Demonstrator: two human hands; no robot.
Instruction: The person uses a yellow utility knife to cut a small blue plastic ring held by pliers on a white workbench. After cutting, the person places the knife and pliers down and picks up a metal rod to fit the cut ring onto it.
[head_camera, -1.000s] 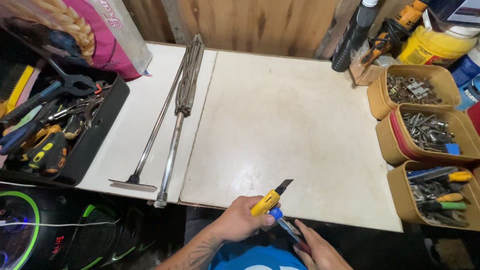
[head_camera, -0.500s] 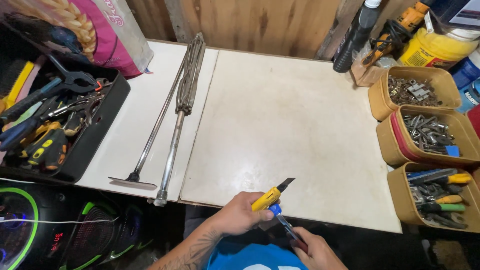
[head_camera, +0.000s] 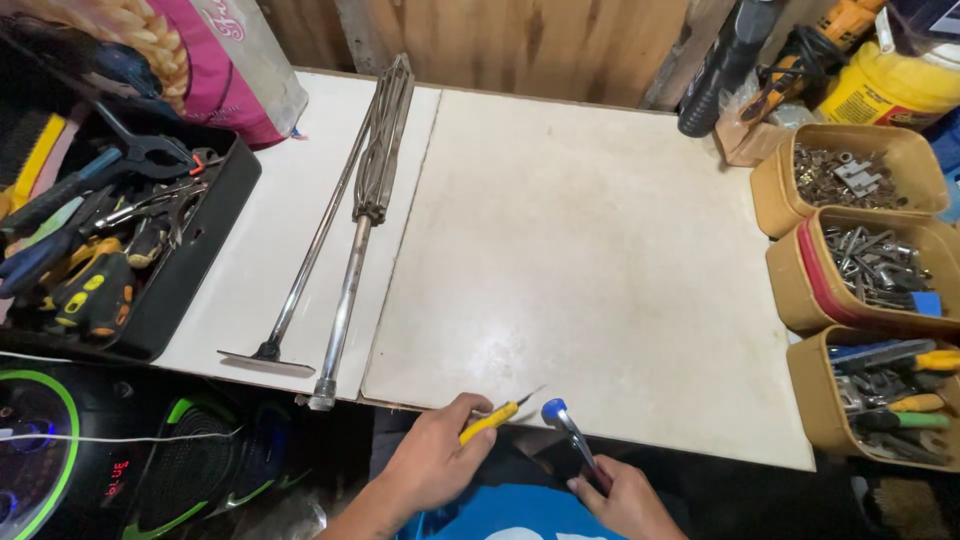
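The left hand (head_camera: 432, 468) grips a yellow knife (head_camera: 497, 415) at the near edge of the desk (head_camera: 570, 250), its blade pointing right and a bit far. Just right of that tip, the right hand (head_camera: 625, 497) pinches a blue-tipped tool (head_camera: 568, 432), which slants far and left.

Yellow-handled knife (head_camera: 490, 420); blue-tipped tool (head_camera: 568, 432); white worktop (head_camera: 570, 250); tan bins (head_camera: 775, 190).

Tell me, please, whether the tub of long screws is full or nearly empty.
Well filled: grey screws heap across the middle tan tub, hiding its bottom, though the pile sits below the rim.
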